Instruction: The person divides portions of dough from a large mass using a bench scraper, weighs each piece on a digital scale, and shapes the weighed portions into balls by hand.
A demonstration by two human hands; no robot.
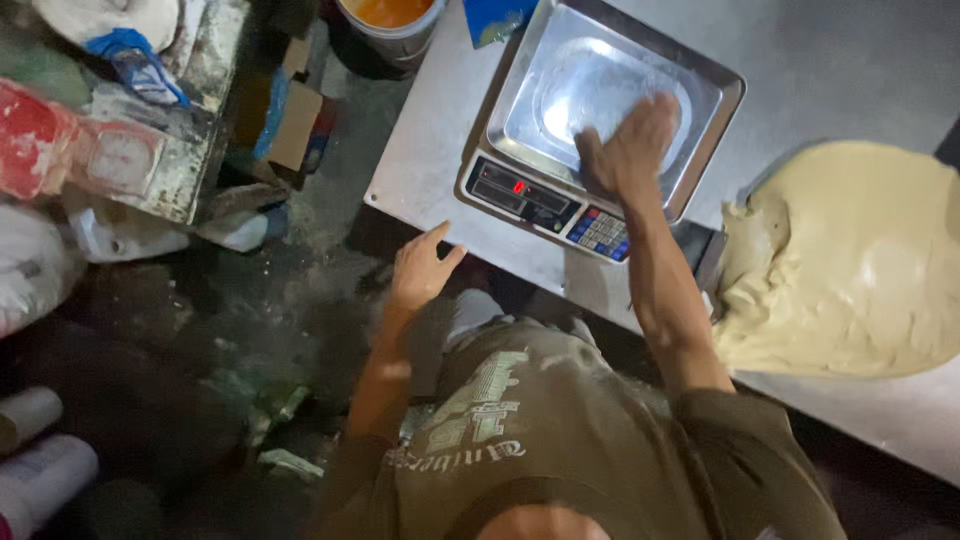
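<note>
My right hand [632, 148] lies palm down on the steel pan [560, 70] of a digital scale [520, 190], near the pan's front right corner, fingers spread and holding nothing. The scale has a lit red display and a keypad. It stands on a steel table [430, 150]. My left hand [420, 268] hovers just off the table's front edge, below the scale, loosely open and empty. A big mass of pale yellow dough [850, 260] sits on the table to the right of my right forearm.
A bucket of orange liquid [390, 15] stands past the table's far left corner, with a blue item [495, 15] beside it. Left of the table lie a dirty floor, a cardboard box [295, 120], plastic bags [110, 230], a worn bench [170, 150] and white rolls [40, 470].
</note>
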